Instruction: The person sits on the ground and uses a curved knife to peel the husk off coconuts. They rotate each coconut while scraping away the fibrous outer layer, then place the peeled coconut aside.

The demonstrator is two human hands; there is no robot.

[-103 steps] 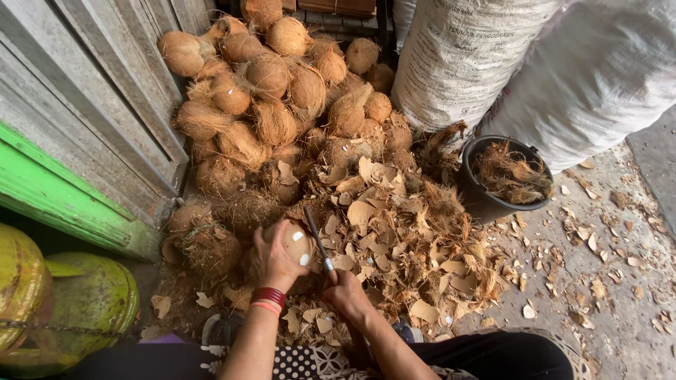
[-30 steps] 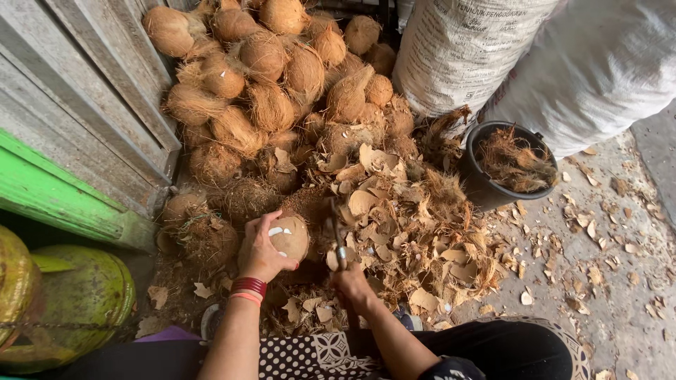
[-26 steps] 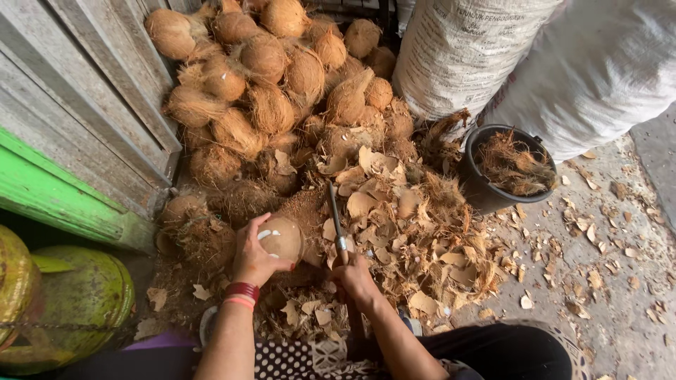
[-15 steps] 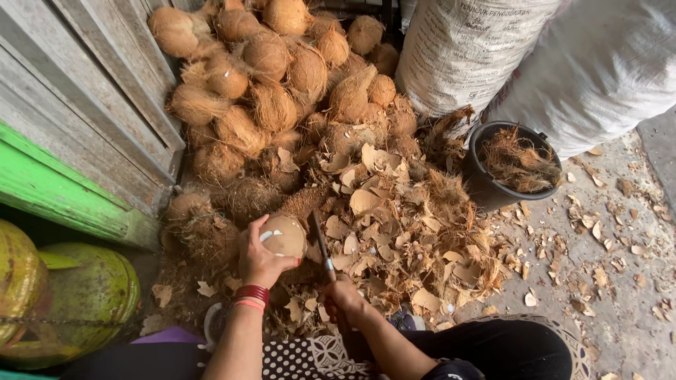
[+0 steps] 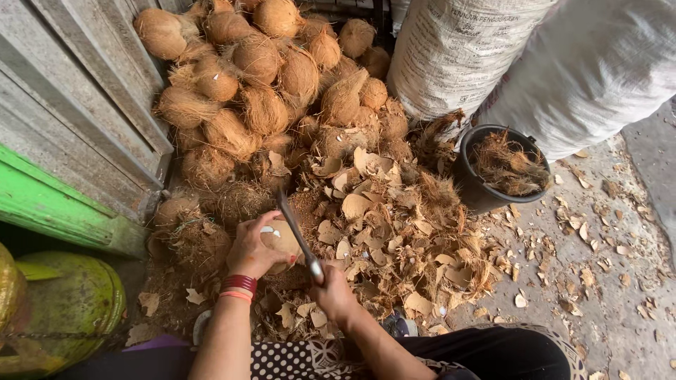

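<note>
Head view: two bare hands work a coconut with a blade over a husk-strewn floor.

The left hand (image 5: 250, 250), its grip closed around a partly shelled coconut (image 5: 282, 239), holds it low near the grey wall (image 5: 77, 112). The right hand (image 5: 332, 295) has its grip wrapped tight on a knife (image 5: 299, 238), blade laid against the coconut. Behind them rises a pile of husked coconuts (image 5: 260, 77); shell chips (image 5: 394, 232) spread toward a black bucket (image 5: 486, 190) beside white sacks (image 5: 535, 63).

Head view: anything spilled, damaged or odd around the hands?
Broken shell chips and husk fibre lie strewn over the ground, scattered onto the concrete. The coconut in the left hand shows chipped pale patches; the right hand holds a blade against it.
</note>
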